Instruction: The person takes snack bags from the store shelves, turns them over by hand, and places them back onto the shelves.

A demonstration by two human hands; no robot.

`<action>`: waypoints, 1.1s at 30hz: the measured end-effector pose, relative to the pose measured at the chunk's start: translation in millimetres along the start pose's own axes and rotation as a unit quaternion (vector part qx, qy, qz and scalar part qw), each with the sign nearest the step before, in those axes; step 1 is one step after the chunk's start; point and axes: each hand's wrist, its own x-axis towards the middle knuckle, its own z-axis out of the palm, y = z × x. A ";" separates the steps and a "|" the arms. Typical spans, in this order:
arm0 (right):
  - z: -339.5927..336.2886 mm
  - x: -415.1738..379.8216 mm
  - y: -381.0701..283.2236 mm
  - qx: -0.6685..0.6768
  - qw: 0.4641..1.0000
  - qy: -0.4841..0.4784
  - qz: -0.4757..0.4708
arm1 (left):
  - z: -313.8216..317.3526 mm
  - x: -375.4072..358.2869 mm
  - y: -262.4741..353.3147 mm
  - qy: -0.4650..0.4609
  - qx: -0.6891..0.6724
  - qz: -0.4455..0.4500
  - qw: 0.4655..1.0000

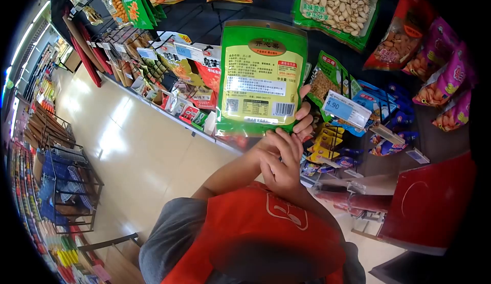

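A green and yellow bag of pistachios (258, 87) is held upright in front of me, its printed back with label text and barcode facing me. My left hand (304, 118) is closed on it from behind; its fingers curl around the lower right edge, and the palm is hidden. Just below, my right hand (281, 158) has its fingers extended upward, the tips at the bag's bottom edge. That hand overlaps my left wrist. A similar bag of pistachios (335, 8), front showing, hangs on the rack behind, above and to the right.
Snack bags hang around, including purple bags (442, 82) and a green bag (327, 77). A price tag (347, 111) reading 4.90 sticks out near my left fingers. A red panel (434, 202) stands at lower right. Tiled floor (120, 125) and another shelf lie left.
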 end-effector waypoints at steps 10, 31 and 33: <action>0.0 -0.4 0.1 0.004 1.000 -0.001 -0.004 | -5.9 0.9 3.7 -0.030 -0.003 -0.017 0.999; -3.7 1.5 -5.9 0.033 0.999 0.024 0.001 | -14.9 -4.9 2.6 -0.072 -0.005 -0.079 0.994; -3.2 -1.9 -3.5 0.031 0.999 0.024 0.002 | -18.0 -1.4 3.8 -0.101 0.009 -0.085 0.991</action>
